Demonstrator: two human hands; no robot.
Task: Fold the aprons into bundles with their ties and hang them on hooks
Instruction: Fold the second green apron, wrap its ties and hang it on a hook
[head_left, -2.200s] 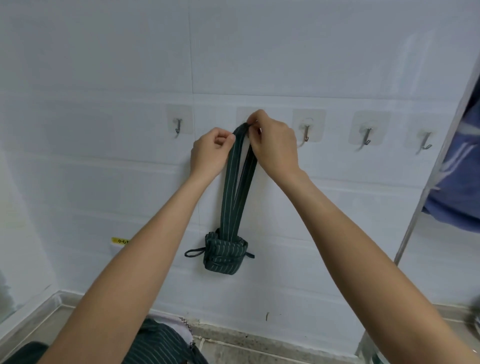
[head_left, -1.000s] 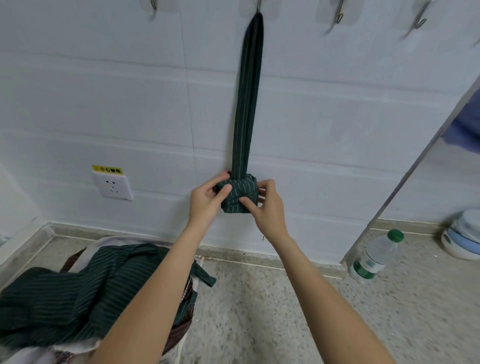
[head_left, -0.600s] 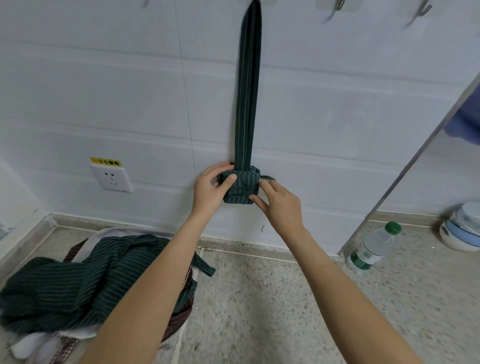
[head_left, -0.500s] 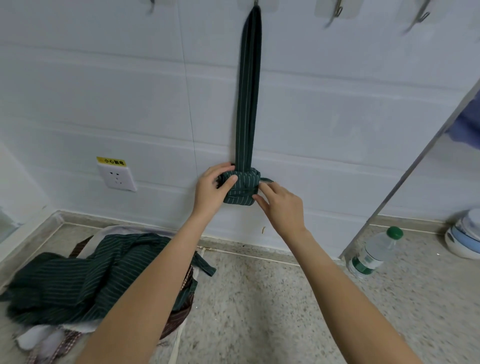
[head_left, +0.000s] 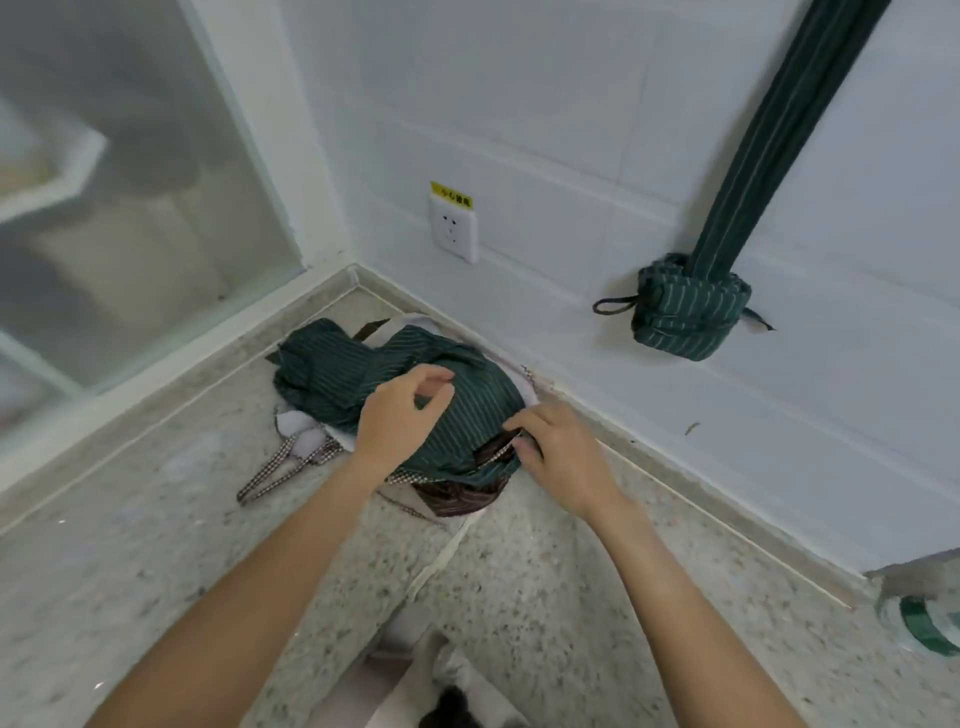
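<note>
A folded green striped apron bundle (head_left: 687, 313) hangs against the white wall by its long strap (head_left: 756, 124); the hook is out of view above. On the floor in the corner lies a pile of loose aprons, a green striped apron (head_left: 337, 371) on top. My left hand (head_left: 397, 415) hovers over that apron with fingers loosely curled, holding nothing. My right hand (head_left: 558, 449) pinches a brown striped piece of fabric (head_left: 493, 448) at the pile's right edge.
A wall socket (head_left: 454, 228) with a yellow label sits left of the hanging bundle. A frosted glass panel (head_left: 114, 182) closes the left side. A checked strap (head_left: 283, 467) trails from the pile. A plastic bottle (head_left: 922, 621) lies at the right edge.
Both hands have let go of the hanging bundle and dropped to the pile of aprons on the floor. My view has turned down and left; the bundle stays hanging.
</note>
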